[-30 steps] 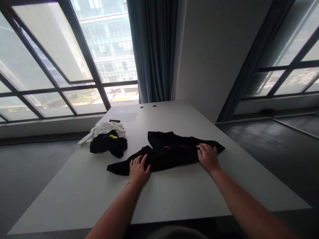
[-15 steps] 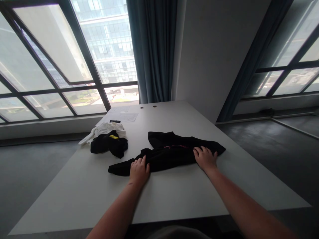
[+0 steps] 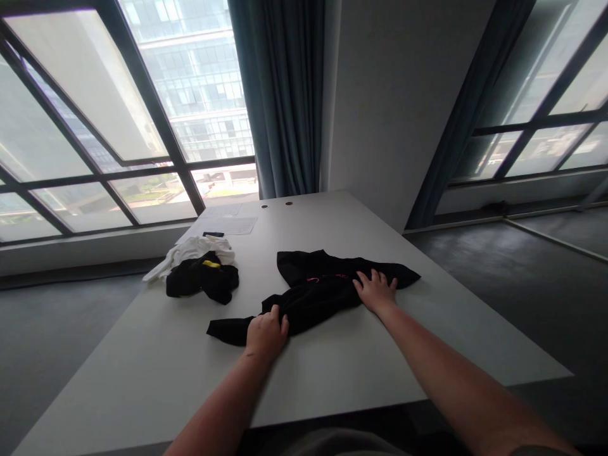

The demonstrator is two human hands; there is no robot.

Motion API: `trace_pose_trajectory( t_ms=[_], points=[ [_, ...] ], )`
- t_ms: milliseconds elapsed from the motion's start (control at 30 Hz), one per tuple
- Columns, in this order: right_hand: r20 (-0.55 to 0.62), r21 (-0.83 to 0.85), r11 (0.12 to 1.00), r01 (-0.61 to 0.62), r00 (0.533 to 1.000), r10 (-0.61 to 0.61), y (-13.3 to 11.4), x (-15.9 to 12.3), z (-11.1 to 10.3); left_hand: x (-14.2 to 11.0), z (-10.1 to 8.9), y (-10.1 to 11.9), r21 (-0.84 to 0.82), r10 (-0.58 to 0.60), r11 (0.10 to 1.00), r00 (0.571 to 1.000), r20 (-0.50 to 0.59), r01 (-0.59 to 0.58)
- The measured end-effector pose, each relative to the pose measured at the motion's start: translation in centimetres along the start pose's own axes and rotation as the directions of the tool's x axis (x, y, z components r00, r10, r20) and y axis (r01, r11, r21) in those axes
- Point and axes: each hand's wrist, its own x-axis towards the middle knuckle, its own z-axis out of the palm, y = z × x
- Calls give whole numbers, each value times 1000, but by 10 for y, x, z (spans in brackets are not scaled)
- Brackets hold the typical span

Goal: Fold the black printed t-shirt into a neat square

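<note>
A black garment (image 3: 317,290) with pink lettering lies spread across the middle of the white table (image 3: 332,373). My left hand (image 3: 266,332) has its fingers curled and bunched on the garment's lower left edge. My right hand (image 3: 375,290) lies flat with fingers spread on the garment's right part, pressing it to the table.
A pile of white and black clothes (image 3: 199,269) with a yellow patch sits at the table's left. Papers (image 3: 228,223) and a small dark object (image 3: 213,234) lie at the far end. Windows and a blue curtain (image 3: 280,95) stand behind; the grey floor surrounds the table.
My left hand has closed from flat to gripping the garment's edge. My right hand has slid left along the cloth, and the garment has bunched toward the middle.
</note>
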Motion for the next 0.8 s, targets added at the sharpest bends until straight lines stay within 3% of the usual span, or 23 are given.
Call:
trace_pose_trajectory(
  t_ms=[233, 500, 633, 700, 800],
  points=[
    [34, 12, 999, 32, 999, -33, -21, 31, 1, -7, -14, 13, 11, -71, 997, 990, 118, 70],
    [207, 13, 991, 131, 970, -131, -39, 69, -3, -12, -26, 28, 23, -21, 1000, 975, 219, 16],
    [252, 19, 986, 164, 954, -163, -49, 87, -1, -13, -34, 47, 29, -15, 1000, 956, 292, 7],
    [273, 26, 983, 179, 945, -179, -53, 95, 1, -16, -35, 61, 48, 21, 998, 939, 342, -39],
    [288, 35, 979, 202, 936, -203, -58, 106, 3, -19, -34, 82, 92, 185, 964, 873, 451, -251]
  ],
)
